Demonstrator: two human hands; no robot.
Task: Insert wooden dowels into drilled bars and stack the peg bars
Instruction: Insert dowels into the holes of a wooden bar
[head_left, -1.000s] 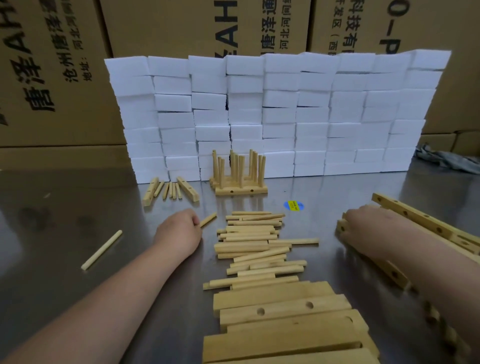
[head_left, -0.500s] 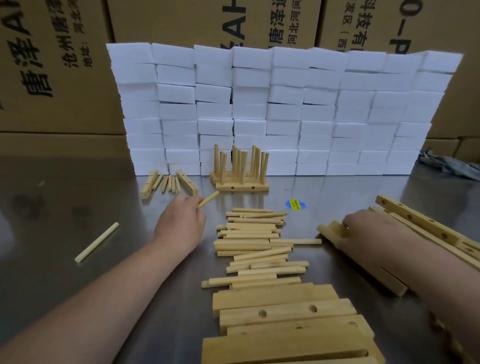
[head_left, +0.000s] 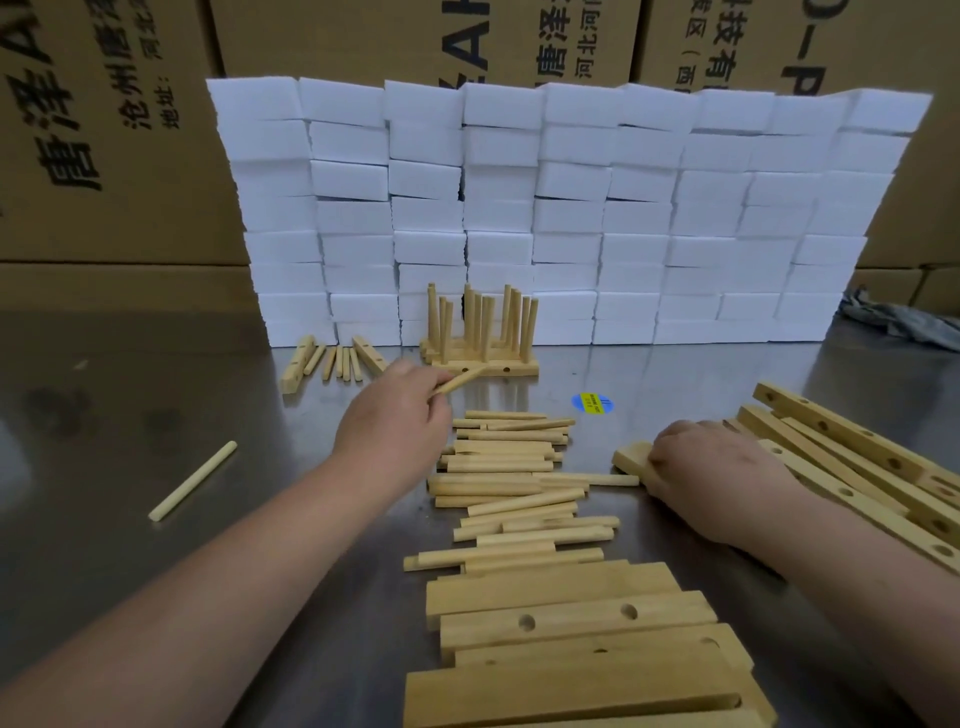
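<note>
**Holding one dowel and one bar: bench stock at this moment**

Item 1, dowels. Pale round wooden rods, smooth, all about the same length. One dowel (head_left: 457, 383) is pinched in the fingertips of the left hand (head_left: 400, 415), raised above the table (head_left: 130, 519) and angled toward the peg bars (head_left: 480, 364). A loose dowel pile (head_left: 514, 488) lies in the centre, mostly crosswise; too overlapped to count. One stray dowel (head_left: 193, 480) lies alone at far left.

Item 2, drilled bars. Flat light-wood strips with round holes along the face. The right hand (head_left: 711, 467) is closed over the end of one bar (head_left: 631, 457), which rests on the table just right of the pile. A long-bar heap (head_left: 857, 467) lies at the right edge, at least four visible. A near stack (head_left: 571, 618) of wider pieces sits at the bottom centre, five or so layers showing.

Item 3, finished peg bars. Stacked at rear centre against the foam, carrying about ten upright dowels; the number of bars beneath cannot be told.

Item 4, small group (head_left: 335, 361) at rear left: two short drilled bars with about five short dowels between them.

Item 5, surroundings. White foam blocks (head_left: 571, 208) built as a wall, nine columns wide, about seven high. Printed cartons (head_left: 104, 130) behind. One blue-and-yellow sticker (head_left: 592, 404) on the table. Grey cloth (head_left: 904, 322) at far right.
</note>
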